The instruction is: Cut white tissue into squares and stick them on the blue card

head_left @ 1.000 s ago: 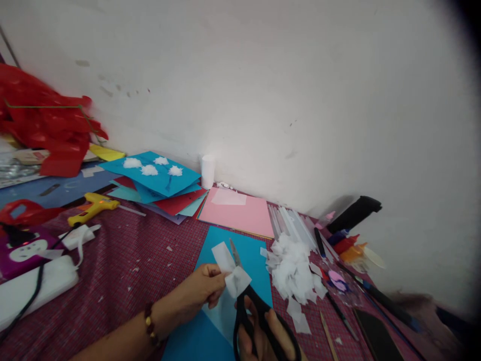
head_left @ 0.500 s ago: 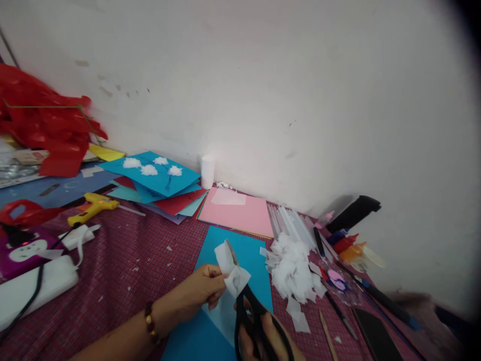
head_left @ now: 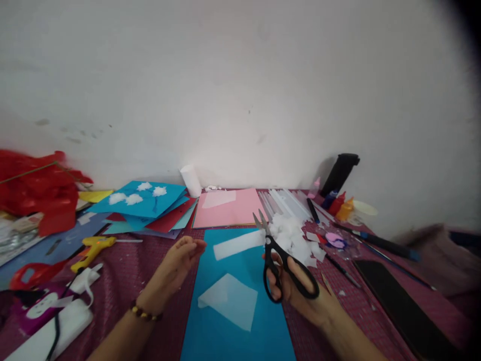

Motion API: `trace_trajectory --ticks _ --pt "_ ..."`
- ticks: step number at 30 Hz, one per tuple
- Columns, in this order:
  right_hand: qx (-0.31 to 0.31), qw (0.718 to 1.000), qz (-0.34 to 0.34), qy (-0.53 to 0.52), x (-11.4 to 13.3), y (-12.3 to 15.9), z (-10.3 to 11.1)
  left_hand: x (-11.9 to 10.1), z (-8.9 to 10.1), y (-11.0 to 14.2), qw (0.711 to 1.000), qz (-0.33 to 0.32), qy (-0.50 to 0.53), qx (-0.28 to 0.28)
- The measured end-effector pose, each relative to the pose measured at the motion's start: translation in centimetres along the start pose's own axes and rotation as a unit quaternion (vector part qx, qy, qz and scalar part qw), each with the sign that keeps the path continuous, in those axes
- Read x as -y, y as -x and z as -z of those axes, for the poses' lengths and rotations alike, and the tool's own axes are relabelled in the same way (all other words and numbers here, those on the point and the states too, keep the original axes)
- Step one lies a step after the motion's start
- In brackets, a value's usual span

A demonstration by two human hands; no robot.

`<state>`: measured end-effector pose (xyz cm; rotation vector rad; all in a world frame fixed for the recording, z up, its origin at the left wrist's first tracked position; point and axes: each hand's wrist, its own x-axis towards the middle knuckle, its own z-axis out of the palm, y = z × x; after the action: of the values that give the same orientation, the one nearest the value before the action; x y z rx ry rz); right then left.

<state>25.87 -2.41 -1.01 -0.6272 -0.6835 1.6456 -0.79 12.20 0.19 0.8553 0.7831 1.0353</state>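
Evidently the right hand (head_left: 296, 299) grips the black scissors (head_left: 277, 249), fingers through the handles, blades a little apart above the upper right of the blue sheet (head_left: 233, 347). From where I stand, a white strip (head_left: 236, 245) shows over that sheet, its right end at the blades; I can't tell if they touch. Lower down lies a broader white piece (head_left: 233, 303). Near the sheet's left edge hangs the left hand (head_left: 178, 264), fingers loosely bent, though whether the tips meet I can't make out
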Motion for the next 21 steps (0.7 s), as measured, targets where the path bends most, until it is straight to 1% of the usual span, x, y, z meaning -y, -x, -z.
trace_trajectory --ticks 3,5,6,8,10,12,14,15,16,17,19,21 --pt "-0.002 1.000 0.007 0.014 0.3 0.2 0.2 -1.3 -0.4 -1.7 0.999 -0.010 -0.043 -0.010" --pt "0.005 0.999 0.009 0.035 0.2 0.2 0.1 -1.3 -1.6 -2.2 0.994 -0.018 -0.106 0.001" --pt "0.011 0.999 0.010 0.048 0.1 0.1 0.0 -0.9 -2.5 -2.3 0.989 -0.017 -0.148 0.020" --pt "0.019 0.997 0.007 0.072 0.0 0.1 -0.1 0.1 -4.7 -2.1 0.969 -0.008 -0.233 0.088" --pt "0.026 0.996 0.001 0.091 -0.1 0.1 -0.1 1.3 -7.1 -1.7 0.939 0.004 -0.291 0.183" --pt "0.035 0.994 -0.002 0.107 -0.2 0.1 0.1 2.3 -9.2 -1.7 0.905 0.019 -0.319 0.281" --pt "0.039 0.993 -0.002 0.114 -0.1 0.1 0.4 2.8 -10.6 -2.1 0.872 0.044 -0.334 0.357" --pt "0.037 0.993 -0.003 0.114 -0.1 0.1 0.6 2.8 -10.9 -2.5 0.859 0.052 -0.342 0.377" --pt "0.032 0.993 -0.003 0.113 0.0 0.1 0.8 2.6 -11.0 -2.9 0.853 0.053 -0.350 0.384" --pt "0.023 0.993 -0.004 0.112 0.2 0.1 1.0 2.3 -10.9 -3.4 0.849 0.046 -0.364 0.379" --pt "0.003 0.993 -0.006 0.116 0.6 0.1 1.3 1.2 -10.3 -4.4 0.844 0.022 -0.406 0.349" --pt "-0.017 0.991 -0.010 0.134 1.0 0.0 1.3 -0.2 -9.4 -5.3 0.832 0.002 -0.452 0.321"
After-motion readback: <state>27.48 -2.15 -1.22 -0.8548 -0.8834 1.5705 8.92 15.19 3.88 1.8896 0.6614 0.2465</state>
